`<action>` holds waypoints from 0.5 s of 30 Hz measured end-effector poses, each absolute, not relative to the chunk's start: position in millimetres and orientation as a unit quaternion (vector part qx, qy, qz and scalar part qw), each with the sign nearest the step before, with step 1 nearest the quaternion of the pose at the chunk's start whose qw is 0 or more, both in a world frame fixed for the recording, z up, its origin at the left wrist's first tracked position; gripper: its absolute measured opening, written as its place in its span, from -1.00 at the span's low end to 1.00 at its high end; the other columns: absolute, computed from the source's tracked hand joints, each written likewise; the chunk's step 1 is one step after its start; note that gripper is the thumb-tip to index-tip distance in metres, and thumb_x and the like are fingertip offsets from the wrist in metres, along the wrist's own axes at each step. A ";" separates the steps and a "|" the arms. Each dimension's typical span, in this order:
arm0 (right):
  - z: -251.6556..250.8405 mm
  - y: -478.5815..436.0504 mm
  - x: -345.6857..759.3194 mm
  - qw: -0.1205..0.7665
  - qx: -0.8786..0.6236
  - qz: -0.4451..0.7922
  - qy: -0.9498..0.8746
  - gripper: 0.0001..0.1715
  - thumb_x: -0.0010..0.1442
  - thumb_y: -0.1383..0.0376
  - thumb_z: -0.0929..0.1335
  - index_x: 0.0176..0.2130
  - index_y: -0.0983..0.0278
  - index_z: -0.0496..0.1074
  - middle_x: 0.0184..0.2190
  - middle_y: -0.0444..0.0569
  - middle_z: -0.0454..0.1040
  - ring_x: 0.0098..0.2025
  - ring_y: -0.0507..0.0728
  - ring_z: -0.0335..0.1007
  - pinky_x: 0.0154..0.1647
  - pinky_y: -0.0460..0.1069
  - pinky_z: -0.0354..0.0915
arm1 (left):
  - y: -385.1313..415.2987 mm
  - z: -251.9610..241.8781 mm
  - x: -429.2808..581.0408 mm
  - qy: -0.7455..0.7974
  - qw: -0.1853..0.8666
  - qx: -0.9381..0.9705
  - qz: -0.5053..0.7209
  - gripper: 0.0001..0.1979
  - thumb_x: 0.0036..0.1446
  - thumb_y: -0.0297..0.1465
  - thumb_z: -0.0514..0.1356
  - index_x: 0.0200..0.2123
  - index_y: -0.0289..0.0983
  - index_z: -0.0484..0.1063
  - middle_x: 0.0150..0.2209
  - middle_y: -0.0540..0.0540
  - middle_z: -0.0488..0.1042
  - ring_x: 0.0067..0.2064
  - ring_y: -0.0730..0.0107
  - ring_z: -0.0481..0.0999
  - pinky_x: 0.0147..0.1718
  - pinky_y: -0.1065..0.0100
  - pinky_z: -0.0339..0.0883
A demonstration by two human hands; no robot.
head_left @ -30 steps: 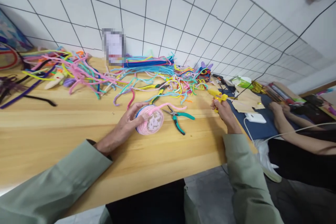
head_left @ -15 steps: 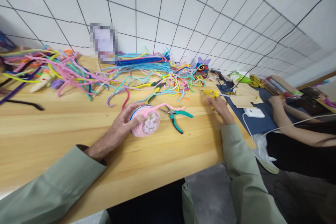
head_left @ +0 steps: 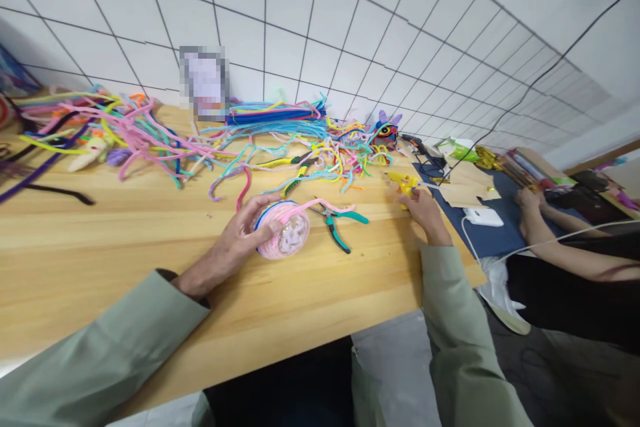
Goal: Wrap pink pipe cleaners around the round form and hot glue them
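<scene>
My left hand (head_left: pixel 249 227) is closed around the side of a round piece wound with pink pipe cleaner (head_left: pixel 271 242). It has a blue band, a whitish patch shows on its face, and a loose pink end sticks out to the right. Teal-handled pliers (head_left: pixel 337 220) lie open on the table just right of it. Farther right, my right hand (head_left: pixel 425 209) is closed on the yellow glue gun (head_left: pixel 401 180), whose nozzle points left. Behind the round piece lies a yellow-and-black handled tool (head_left: pixel 296 180), its far part among pipe cleaners.
Tangled pipe cleaners (head_left: pixel 135 133) spread along the white tiled wall, with a blue bundle (head_left: pixel 280 115) beside a blurred-out upright object (head_left: pixel 206 83). A colourful pipe-cleaner figure (head_left: pixel 387 130) stands at the back. At right, another person's arm (head_left: pixel 555 240) rests near a white box (head_left: pixel 483 216) with a cable.
The view has shifted slightly, so most things on the table appear a little farther right. Both hands keep their holds, and my right hand sits slightly lower behind the glue gun.
</scene>
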State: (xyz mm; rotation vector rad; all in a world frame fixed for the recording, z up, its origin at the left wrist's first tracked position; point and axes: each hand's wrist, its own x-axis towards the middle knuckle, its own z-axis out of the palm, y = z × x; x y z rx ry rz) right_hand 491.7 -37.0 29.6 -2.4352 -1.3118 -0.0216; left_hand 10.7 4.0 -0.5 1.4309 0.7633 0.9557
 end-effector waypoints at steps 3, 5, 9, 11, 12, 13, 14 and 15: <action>44.1 -57.0 466.2 0.207 -0.861 -0.038 -0.462 -0.37 0.36 -0.02 0.39 0.13 0.43 0.57 0.10 0.43 0.66 0.14 0.44 0.60 0.25 0.31 0.42 | 0.8 4.2 12.1 0.318 0.586 0.621 0.412 -0.30 0.21 0.10 0.45 0.24 -0.20 0.48 0.26 -0.23 0.57 0.32 -0.08 0.55 0.32 0.05 0.48; 54.6 -66.6 435.8 0.276 -0.798 -0.063 -0.532 -0.49 0.38 0.02 0.40 0.11 0.31 0.60 0.06 0.27 0.69 0.08 0.37 0.64 0.22 0.28 0.48 | -1.1 7.9 12.4 0.307 0.583 0.629 0.412 -0.29 0.22 0.09 0.44 0.25 -0.21 0.45 0.27 -0.24 0.56 0.34 -0.06 0.54 0.36 0.03 0.45; 72.0 -68.9 349.5 0.364 -0.569 -0.061 -0.735 -0.71 0.48 0.14 0.41 0.11 0.12 0.62 0.07 0.09 0.72 0.15 0.32 0.65 0.25 0.29 0.51 | -2.3 7.8 13.1 0.297 0.580 0.640 0.407 -0.31 0.25 0.06 0.44 0.26 -0.21 0.42 0.26 -0.25 0.54 0.35 -0.06 0.53 0.37 0.01 0.44; 74.9 -62.7 309.0 0.354 -0.477 -0.041 -0.803 -0.70 0.51 0.21 0.39 0.18 0.11 0.58 0.12 0.10 0.70 0.20 0.30 0.63 0.25 0.29 0.52 | -1.7 3.7 14.5 0.286 0.578 0.642 0.414 -0.32 0.24 0.06 0.44 0.24 -0.21 0.42 0.24 -0.26 0.55 0.34 -0.05 0.54 0.38 0.01 0.44; 74.4 -59.0 292.9 0.350 -0.442 -0.036 -0.825 -0.68 0.54 0.26 0.36 0.21 0.11 0.56 0.16 0.11 0.68 0.22 0.29 0.61 0.24 0.28 0.52 | -1.3 1.5 15.4 0.280 0.578 0.642 0.419 -0.32 0.24 0.07 0.44 0.23 -0.21 0.42 0.24 -0.26 0.55 0.33 -0.05 0.55 0.38 0.01 0.45; 72.7 -55.5 280.4 0.347 -0.413 -0.035 -0.841 -0.67 0.55 0.29 0.34 0.22 0.11 0.54 0.18 0.11 0.66 0.23 0.28 0.60 0.24 0.28 0.52 | -0.8 -0.5 16.2 0.272 0.577 0.643 0.424 -0.31 0.24 0.07 0.45 0.23 -0.21 0.42 0.24 -0.26 0.55 0.33 -0.04 0.55 0.38 0.00 0.45; 70.1 -52.5 271.6 0.345 -0.392 -0.037 -0.852 -0.66 0.55 0.31 0.33 0.23 0.11 0.53 0.17 0.11 0.66 0.22 0.28 0.60 0.23 0.27 0.52 | -0.4 -2.0 16.8 0.266 0.577 0.643 0.428 -0.31 0.23 0.07 0.45 0.23 -0.21 0.43 0.24 -0.26 0.54 0.32 -0.04 0.55 0.38 0.00 0.45; 67.0 -50.3 266.1 0.342 -0.379 -0.038 -0.859 -0.65 0.55 0.33 0.33 0.23 0.10 0.53 0.14 0.10 0.66 0.20 0.27 0.60 0.20 0.26 0.52 | -0.1 -3.0 17.2 0.261 0.577 0.644 0.428 -0.30 0.22 0.06 0.46 0.24 -0.21 0.43 0.26 -0.26 0.53 0.33 -0.04 0.55 0.39 0.00 0.44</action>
